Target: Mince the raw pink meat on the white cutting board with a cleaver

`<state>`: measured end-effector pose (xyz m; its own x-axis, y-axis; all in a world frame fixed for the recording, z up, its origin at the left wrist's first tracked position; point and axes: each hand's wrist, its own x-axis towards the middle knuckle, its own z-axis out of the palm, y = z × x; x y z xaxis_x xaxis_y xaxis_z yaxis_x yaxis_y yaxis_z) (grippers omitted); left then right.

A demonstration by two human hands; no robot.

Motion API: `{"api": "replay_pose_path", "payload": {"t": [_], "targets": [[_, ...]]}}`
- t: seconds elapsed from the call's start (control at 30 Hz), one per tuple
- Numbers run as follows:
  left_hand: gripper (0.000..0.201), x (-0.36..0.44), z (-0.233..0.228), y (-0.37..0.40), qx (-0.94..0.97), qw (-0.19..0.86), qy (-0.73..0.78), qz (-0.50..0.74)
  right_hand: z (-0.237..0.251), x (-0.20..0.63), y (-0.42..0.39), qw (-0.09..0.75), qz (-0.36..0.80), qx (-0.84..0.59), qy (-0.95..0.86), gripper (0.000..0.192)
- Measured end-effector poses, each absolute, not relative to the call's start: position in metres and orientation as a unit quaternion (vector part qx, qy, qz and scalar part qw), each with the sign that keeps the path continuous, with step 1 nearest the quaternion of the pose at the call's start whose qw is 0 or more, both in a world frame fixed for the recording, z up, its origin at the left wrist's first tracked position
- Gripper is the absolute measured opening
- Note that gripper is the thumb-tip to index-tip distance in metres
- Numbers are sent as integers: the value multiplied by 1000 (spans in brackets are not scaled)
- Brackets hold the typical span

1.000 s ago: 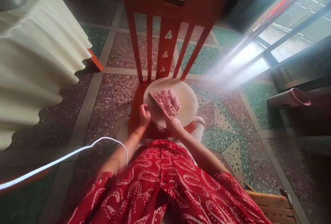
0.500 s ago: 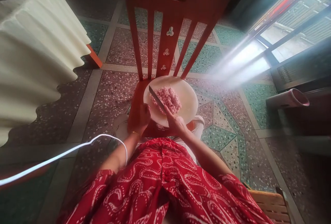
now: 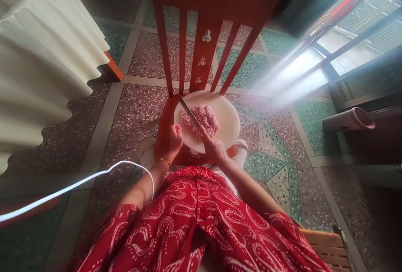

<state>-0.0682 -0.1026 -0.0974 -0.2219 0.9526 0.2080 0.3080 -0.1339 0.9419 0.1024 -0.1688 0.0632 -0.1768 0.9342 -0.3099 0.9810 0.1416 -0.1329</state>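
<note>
Right hand (image 3: 214, 149): fingers closed around the handle of the knife (image 3: 189, 112), blade angled across the left part of the mince (image 3: 201, 119). Left hand (image 3: 171, 141): fingers curled at the near-left rim of the board (image 3: 228, 115); grip on the rim cannot be confirmed. The mince is heaped mid-board. The board rests on the chair (image 3: 204, 24) seat.

Person wears a red garment printed all over with white paisley-like curls; a row of red cloth-covered buttons runs down the front placket. Sleeves are loose and end near the elbows, forearms bare. Thin gold bangle sits on the wrist of the left hand (image 3: 171, 142). Right hand (image 3: 214, 149) carries no ring or band that shows. Nails are too small to judge
</note>
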Motion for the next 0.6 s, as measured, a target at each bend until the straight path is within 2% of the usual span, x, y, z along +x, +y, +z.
{"api": "replay_pose_path", "payload": {"t": [0.13,0.3,0.47,0.6], "targets": [[8,-67,-92,-104,550,321,566,524,57,106,-171,128,-193,615,754,70],[7,-67,-92,-104,542,313,574,528,63,107,-174,24,-122,640,759,63],[7,-67,-94,-104,541,334,554,537,51,107,-178,77,-164,614,768,75],[7,-67,-91,-106,540,326,561,537,53,112,-182,49,-146,619,770,74]]}}
